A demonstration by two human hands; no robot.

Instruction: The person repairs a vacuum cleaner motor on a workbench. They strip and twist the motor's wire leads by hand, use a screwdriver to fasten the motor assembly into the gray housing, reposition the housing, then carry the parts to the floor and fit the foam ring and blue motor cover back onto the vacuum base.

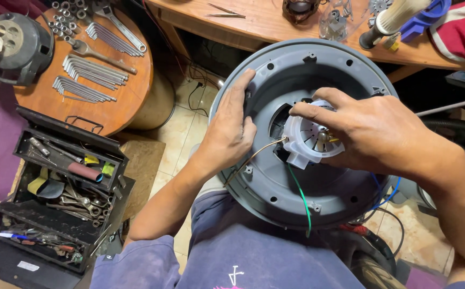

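The white fan-shaped motor part (308, 140) sits in the central opening of the round grey housing (275, 187), which rests on the person's lap. The right hand (374, 134) closes its fingers over the part's top and far side, pinching it. The left hand (231, 128) lies flat against the housing's left rim, seemingly steadying it. A green wire (301, 199) trails below; an open toolbox (56, 192) stands well apart at left.

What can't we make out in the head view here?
- White fan part: its right half is hidden under the right hand.
- Grey round housing: near rim hidden by the person's lap, left rim by the left hand.
- Green wire: lower end runs out of sight below the housing.
- Open toolbox: small tools too cluttered to identify.
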